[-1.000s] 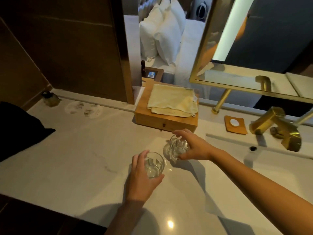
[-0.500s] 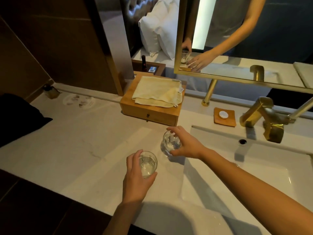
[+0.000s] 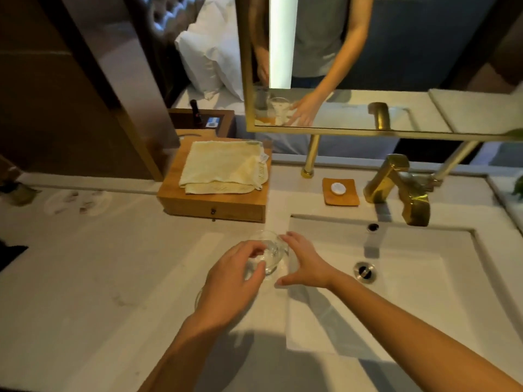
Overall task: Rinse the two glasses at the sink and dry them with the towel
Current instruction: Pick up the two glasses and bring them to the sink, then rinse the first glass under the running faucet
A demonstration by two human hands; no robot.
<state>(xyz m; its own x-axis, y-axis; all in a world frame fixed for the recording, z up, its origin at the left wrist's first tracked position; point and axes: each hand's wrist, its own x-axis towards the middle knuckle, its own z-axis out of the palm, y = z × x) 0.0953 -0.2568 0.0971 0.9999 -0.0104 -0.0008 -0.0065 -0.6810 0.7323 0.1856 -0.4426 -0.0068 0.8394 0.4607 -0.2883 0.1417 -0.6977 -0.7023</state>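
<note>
Two clear glasses stand close together on the white counter at the sink's left edge and overlap in view. My left hand [image 3: 235,281] curls its fingers and thumb round the nearer glass [image 3: 256,265]. The farther glass [image 3: 272,244] sits just beyond it. My right hand [image 3: 307,264] lies beside that glass with straight, spread fingers, its fingertips at the rim. A folded pale yellow towel [image 3: 223,168] lies on a wooden box [image 3: 212,209] behind the glasses. The white sink basin [image 3: 418,301] lies to the right, under a gold faucet [image 3: 402,188].
A wooden soap dish [image 3: 340,191] sits between the box and the faucet. The drain [image 3: 365,271] is in the basin's middle. A gold-framed mirror [image 3: 368,131] hangs above and reflects the hands. A small round dish [image 3: 76,200] sits at the far left of the counter.
My left hand has carried its glass to the right, up against the other glass. My right hand has loosened from its glass and straightened its fingers. The view has shifted toward the sink.
</note>
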